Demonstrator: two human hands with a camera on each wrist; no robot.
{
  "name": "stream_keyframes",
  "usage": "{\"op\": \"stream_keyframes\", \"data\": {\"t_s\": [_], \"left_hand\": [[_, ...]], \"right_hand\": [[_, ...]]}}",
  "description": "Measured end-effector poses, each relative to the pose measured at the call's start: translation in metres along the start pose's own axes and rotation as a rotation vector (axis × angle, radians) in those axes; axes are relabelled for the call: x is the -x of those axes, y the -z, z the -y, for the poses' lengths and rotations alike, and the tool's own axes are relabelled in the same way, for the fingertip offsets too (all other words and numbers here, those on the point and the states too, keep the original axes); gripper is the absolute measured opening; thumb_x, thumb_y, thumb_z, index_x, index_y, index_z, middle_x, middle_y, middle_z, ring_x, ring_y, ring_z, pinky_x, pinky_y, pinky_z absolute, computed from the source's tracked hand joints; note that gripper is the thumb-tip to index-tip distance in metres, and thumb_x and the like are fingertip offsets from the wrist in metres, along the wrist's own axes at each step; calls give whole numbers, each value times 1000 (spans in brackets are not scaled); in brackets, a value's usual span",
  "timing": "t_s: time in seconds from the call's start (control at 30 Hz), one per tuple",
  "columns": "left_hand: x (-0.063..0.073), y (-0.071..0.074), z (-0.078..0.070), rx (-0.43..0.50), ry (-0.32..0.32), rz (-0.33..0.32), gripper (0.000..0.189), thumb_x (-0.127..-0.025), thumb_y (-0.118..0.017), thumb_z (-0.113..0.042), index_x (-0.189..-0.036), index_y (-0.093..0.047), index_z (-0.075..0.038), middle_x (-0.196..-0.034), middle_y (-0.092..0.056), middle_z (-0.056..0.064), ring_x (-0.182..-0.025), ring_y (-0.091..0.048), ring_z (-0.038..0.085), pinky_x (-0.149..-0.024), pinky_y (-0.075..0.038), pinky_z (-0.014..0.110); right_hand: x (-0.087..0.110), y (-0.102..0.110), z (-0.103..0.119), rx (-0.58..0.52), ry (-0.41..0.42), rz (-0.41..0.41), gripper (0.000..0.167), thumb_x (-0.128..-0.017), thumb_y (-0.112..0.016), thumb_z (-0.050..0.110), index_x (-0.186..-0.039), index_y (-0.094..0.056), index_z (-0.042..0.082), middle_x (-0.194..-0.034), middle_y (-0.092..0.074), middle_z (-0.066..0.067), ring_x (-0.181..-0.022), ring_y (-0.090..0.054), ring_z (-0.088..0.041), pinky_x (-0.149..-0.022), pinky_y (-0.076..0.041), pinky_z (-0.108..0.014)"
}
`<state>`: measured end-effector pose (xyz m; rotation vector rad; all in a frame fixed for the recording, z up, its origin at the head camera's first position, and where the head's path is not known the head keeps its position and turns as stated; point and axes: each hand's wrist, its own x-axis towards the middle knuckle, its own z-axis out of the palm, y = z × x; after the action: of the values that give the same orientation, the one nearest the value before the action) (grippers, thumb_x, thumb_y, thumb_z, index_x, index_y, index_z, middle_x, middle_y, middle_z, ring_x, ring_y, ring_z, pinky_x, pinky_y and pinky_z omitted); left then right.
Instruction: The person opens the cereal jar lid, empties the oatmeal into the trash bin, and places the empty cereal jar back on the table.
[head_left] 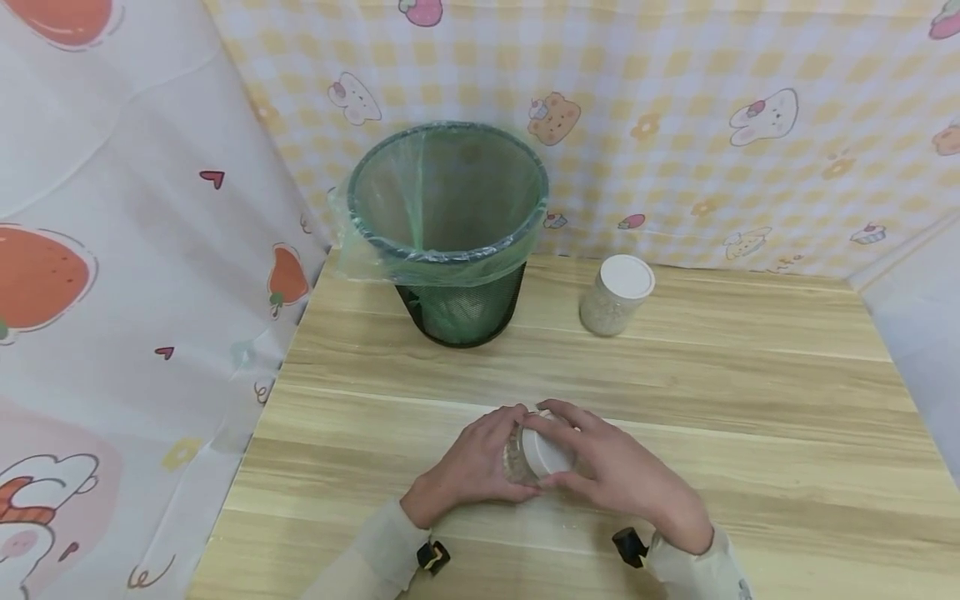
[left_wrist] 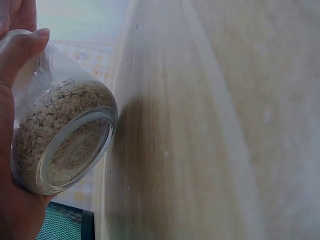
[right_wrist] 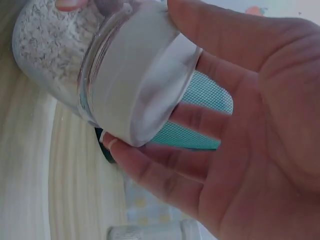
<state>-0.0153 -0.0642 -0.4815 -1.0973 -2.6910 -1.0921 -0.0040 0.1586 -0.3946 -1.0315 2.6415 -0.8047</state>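
A clear jar of oat flakes [left_wrist: 65, 110] with a white lid [head_left: 546, 450] is held tilted between both hands, just above the table near its front. My left hand [head_left: 483, 458] grips the jar's body, fingers and thumb curled round it. My right hand [head_left: 611, 458] grips the lid by its rim, thumb on one side and fingers on the other, as the right wrist view shows. The lid sits on the jar's mouth. In the left wrist view the jar's round base faces the camera, with flakes filling much of the jar.
A black mesh bin [head_left: 465, 312] lined with a green plastic bag [head_left: 446, 271] stands at the back left of the wooden table [head_left: 750, 400]. Right of it is a second jar [head_left: 611, 304] with a white lid. Patterned cloth [head_left: 660, 158] hangs behind and at the left.
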Motion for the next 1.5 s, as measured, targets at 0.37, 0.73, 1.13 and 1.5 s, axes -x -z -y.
{"op": "stream_keyframes", "data": {"t_s": [0.37,0.73,1.13,1.5], "left_hand": [[0,6,-7,-9,42,25,94,-61,-82,-52,-132,-40,-8,-111,-54,-1,-93,-53,11,-79,-49,29],[-1,8,-9,-37,50,51,91,-64,-79,-54,-131,-39,-8,-109,-53,0,-90,-51,11,-76,-48,27],[0,2,-1,-42,31,-5,94,-61,-81,-54,-131,-40,-7,-112,-55,0,-95,-55,12,-80,-49,30],[0,7,-8,-30,60,45,92,-63,-81,-54,-131,-40,-8,-110,-53,-1,-91,-51,10,-78,-48,28]], "right_hand": [[-8,-8,17,-8,-270,-99,66,-95,-49,51,-149,-33,17,-131,-49,-12,-97,-61,-26,-73,-51,-46],[-12,-7,25,48,-341,-46,68,-92,-50,56,-139,-46,7,-104,-55,-10,-67,-54,-14,-62,-50,-37],[-4,1,15,38,-81,-56,74,-86,-68,44,-148,-35,23,-146,-33,-10,-109,-56,-26,-77,-52,-41],[-14,-5,22,50,-367,-61,73,-89,-52,59,-141,-42,8,-115,-51,-19,-68,-58,-22,-60,-50,-42]]}}
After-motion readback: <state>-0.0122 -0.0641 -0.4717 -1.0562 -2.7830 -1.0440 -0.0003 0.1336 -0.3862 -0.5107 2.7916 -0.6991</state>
